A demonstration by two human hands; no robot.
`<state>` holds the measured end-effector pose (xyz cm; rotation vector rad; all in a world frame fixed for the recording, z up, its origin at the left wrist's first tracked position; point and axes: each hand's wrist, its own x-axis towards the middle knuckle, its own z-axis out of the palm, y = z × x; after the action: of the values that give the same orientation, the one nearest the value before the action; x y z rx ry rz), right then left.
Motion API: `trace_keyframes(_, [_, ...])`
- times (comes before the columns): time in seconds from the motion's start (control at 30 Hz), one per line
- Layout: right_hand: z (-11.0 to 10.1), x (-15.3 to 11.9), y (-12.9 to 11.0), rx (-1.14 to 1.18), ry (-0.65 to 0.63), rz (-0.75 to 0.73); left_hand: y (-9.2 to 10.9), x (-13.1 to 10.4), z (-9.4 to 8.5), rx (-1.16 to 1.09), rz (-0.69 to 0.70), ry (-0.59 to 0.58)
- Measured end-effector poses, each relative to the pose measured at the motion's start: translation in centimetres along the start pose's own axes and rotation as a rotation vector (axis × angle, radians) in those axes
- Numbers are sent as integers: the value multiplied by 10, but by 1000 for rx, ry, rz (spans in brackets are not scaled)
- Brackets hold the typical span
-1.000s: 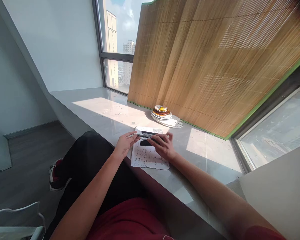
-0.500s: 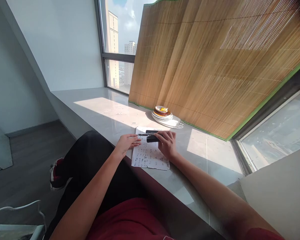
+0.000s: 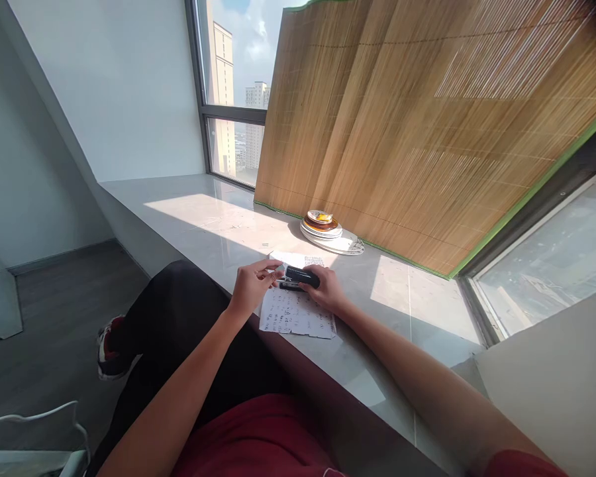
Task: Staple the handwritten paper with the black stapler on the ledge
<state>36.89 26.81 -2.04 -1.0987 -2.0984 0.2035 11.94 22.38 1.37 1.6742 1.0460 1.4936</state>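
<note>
A black stapler (image 3: 302, 275) is above a sheet of handwritten paper (image 3: 298, 313) on the ledge. My right hand (image 3: 326, 289) is wrapped around its right end. Below the black top part shows a shiny metal strip, with a dark lower part under it. At the stapler's left end is my left hand (image 3: 255, 285), thumb and fingers pinched together. Whether it grips the stapler's tip or something small there, I cannot tell. The paper lies flat, partly covered by the hands and stapler.
Behind the paper stands a stack of plates (image 3: 320, 225) on a larger oval plate (image 3: 352, 244). A bamboo blind (image 3: 402, 132) leans over the back of the pale ledge (image 3: 203, 218). My knee (image 3: 173, 291) is against the ledge's front edge.
The stapler has turned in my right hand, and its parts now sit at a different angle. My left hand's fingers have gone from stretched out to pinched at its left end.
</note>
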Motion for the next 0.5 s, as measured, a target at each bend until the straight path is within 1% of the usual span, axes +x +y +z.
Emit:
trace_keyframes(0.1, [0, 0, -6, -99, 14, -58, -1, -3, 6, 14, 50, -33])
trace_keyframes(0.23, [-6, -1, -20, -161, 174, -230, 0, -7, 10, -39, 99, -66])
trace_keyframes(0.27, [-8, -2, -23, -157, 194, -287, 1, -8, 11, -59, 100, -77])
trace_keyframes(0.37, [-8, -4, -27, -110, 158, -471, 2, -10, 12, -89, 98, -109])
trace_keyframes(0.4, [-7, -5, -28, -96, 141, -509, 3, -10, 12, -87, 91, -114])
trace_keyframes(0.5, [-5, -6, -27, -94, 127, -535, 4, -11, 12, -69, 41, -128])
